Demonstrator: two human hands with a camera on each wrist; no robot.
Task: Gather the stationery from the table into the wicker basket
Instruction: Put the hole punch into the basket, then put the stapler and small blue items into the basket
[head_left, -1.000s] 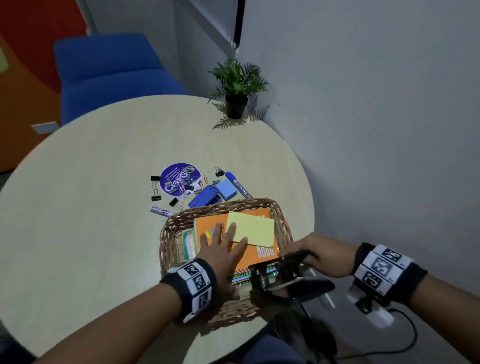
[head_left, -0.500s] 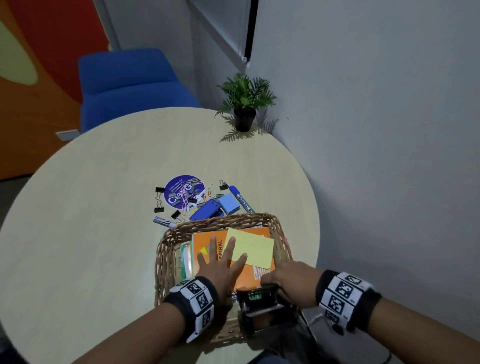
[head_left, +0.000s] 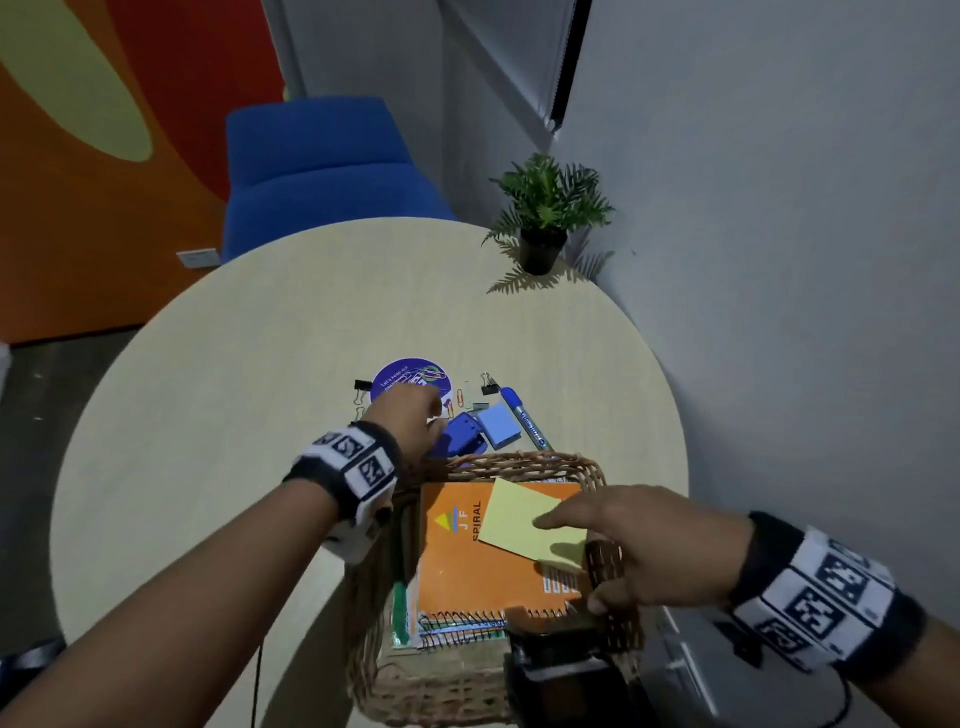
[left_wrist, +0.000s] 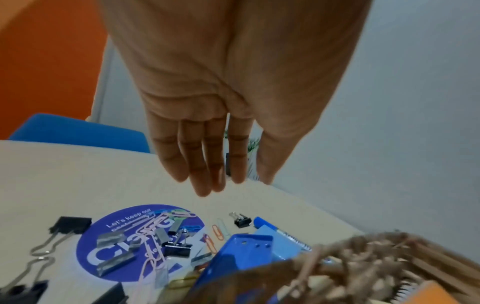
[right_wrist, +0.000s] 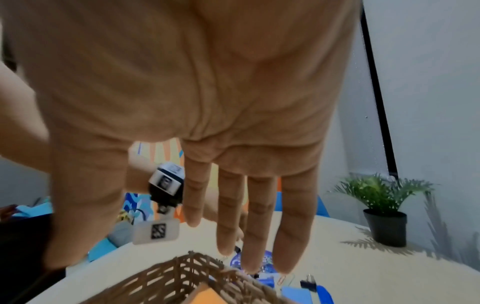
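The wicker basket (head_left: 519, 460) sits at the table's near edge. In it lie an orange spiral notebook (head_left: 457, 561), a yellow sticky pad (head_left: 514, 514) and, in the near right corner, a black hole punch (head_left: 561, 654). My right hand (head_left: 587, 525) hovers open over the basket's right rim, fingers straight (right_wrist: 246, 246), holding nothing. My left hand (head_left: 415, 415) reaches past the basket's far rim, open and empty (left_wrist: 221, 185), above a purple disc (left_wrist: 135, 242). Near the disc lie paper clips, binder clips (left_wrist: 72, 224), a blue stapler (head_left: 462, 436), a light blue pad (head_left: 498, 423) and a blue marker (head_left: 524, 418).
A small potted plant (head_left: 545, 218) stands at the round table's far right, close to the grey wall. A blue chair (head_left: 322, 171) is behind the table. Bare tabletop (head_left: 234, 415) spreads to the left of the pile.
My right hand has let go of the black hole punch, which now lies in the basket. My left hand has lifted off the notebook and moved forward over the loose items.
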